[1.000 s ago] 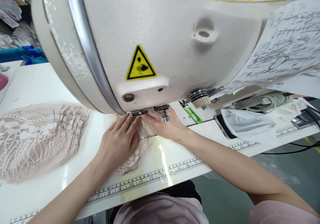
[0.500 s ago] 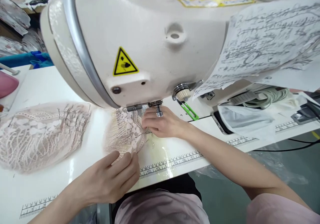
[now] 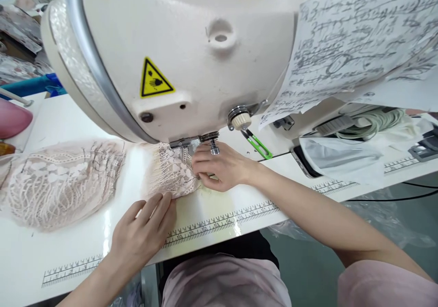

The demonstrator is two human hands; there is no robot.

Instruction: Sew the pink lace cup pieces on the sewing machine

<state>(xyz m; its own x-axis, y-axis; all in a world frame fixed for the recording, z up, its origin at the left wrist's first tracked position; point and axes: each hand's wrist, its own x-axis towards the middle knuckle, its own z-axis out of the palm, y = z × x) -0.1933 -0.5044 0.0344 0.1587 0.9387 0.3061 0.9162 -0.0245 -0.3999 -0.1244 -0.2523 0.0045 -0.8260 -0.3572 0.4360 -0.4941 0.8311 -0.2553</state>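
On one table (image 3: 23,257), left hand (image 3: 143,229) and right hand (image 3: 224,165), fingers bent, touch one lace piece (image 3: 171,170), grip unclear.

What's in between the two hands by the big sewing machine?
In the head view, a pale pink lace piece lies on the white table between the left hand and the right hand.
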